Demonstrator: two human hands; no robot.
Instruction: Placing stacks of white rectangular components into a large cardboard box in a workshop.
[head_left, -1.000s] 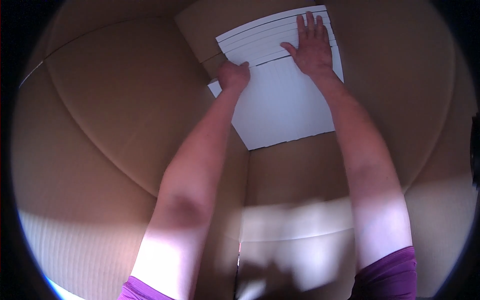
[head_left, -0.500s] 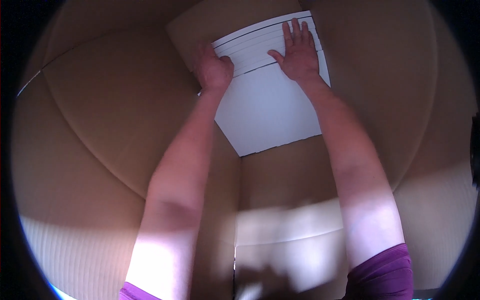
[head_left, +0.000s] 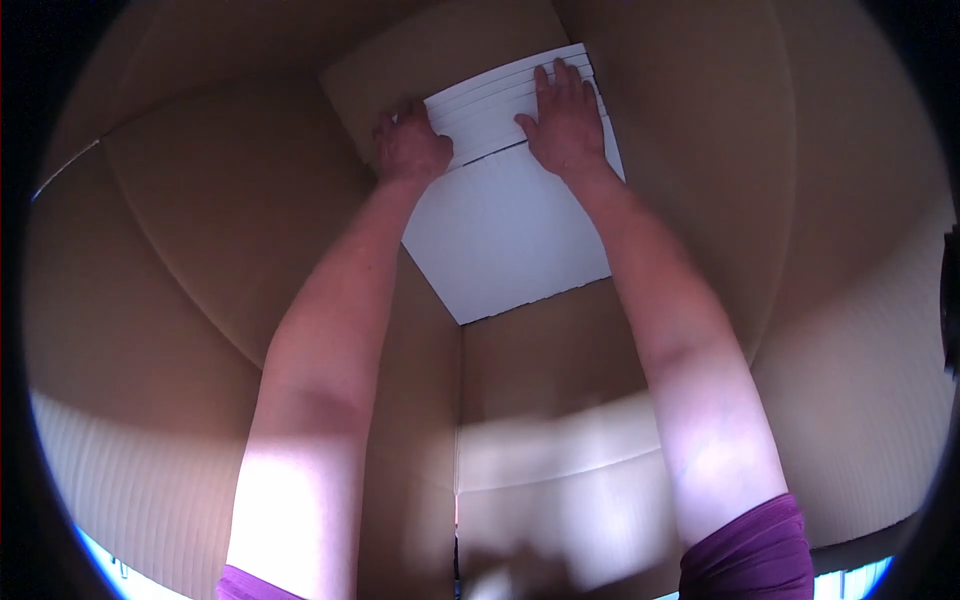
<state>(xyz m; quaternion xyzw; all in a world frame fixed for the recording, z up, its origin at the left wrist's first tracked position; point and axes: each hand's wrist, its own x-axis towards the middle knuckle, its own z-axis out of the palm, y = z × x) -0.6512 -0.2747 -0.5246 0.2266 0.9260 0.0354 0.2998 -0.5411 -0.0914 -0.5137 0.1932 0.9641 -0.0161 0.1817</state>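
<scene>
Flat white cardboard pieces (head_left: 485,105) lie in a stack deep inside a large brown cardboard box (head_left: 190,210). Their long edges show as several staggered strips. Nearer to me, a broad white panel (head_left: 515,225) borders the strips along a dark line. My right hand (head_left: 568,130) rests palm down on the right end of the strips, fingers stretched out and thumb apart. At the left end, my left hand (head_left: 410,150) lies over the edge of the stack with its fingers spread and bent a little; it covers that corner.
Tall brown walls with curved creases rise on the left and on the right (head_left: 690,100). Beyond the stack is a brown cardboard surface (head_left: 450,50). The near wall (head_left: 560,450) carries a bright patch of light and a dark vertical seam.
The view has shifted, so the stack and both hands appear farther left and slightly lower. The white strips look closer together at their far edge. Both hands stay on the stack.
</scene>
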